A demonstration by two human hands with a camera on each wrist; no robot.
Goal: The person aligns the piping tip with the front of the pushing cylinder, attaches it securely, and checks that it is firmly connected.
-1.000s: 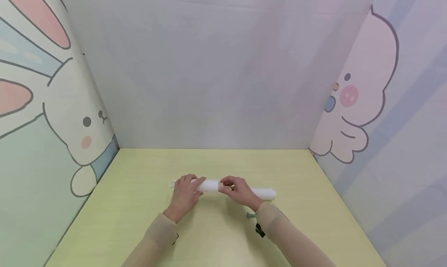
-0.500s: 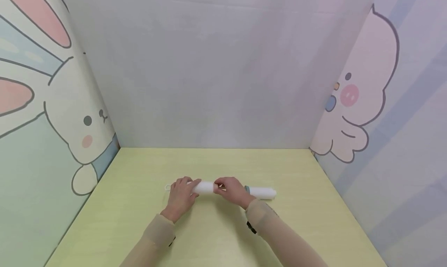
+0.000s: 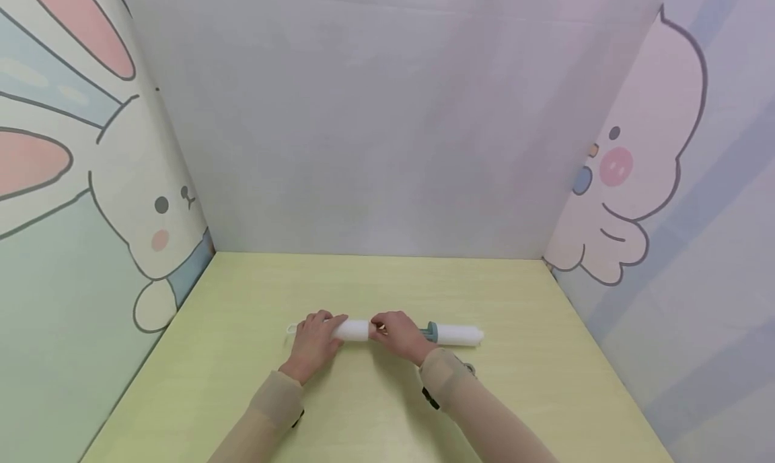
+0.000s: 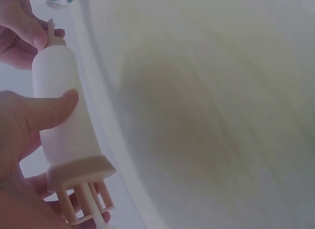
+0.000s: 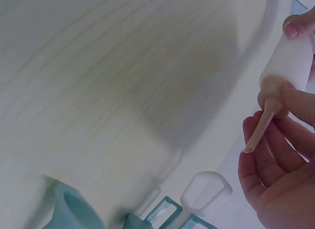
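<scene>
My left hand (image 3: 313,345) grips the white barrel of a large plastic syringe (image 3: 353,330), lying sideways just above the table or on it; I cannot tell which. Its beige flange (image 4: 81,171) with finger loops is by my left palm, and its plunger ring (image 3: 292,329) sticks out left. My right hand (image 3: 399,335) pinches the beige end collar (image 5: 272,88) between thumb and fingers. A thin beige nozzle (image 5: 261,130) slants from that collar over my right fingers. To the right of this hand lies a second white syringe (image 3: 458,335) with a teal flange (image 3: 432,332).
A teal funnel-shaped piece (image 5: 69,212) stands on the table, near the second syringe's clear plunger handle (image 5: 206,189). The pale yellow table (image 3: 363,416) is bounded by a grey back wall (image 3: 387,147) and side walls with cartoon prints.
The syringe and both hands have shifted a little left. My right hand has closed in on the collar, and the second syringe's teal flange has come into sight.
</scene>
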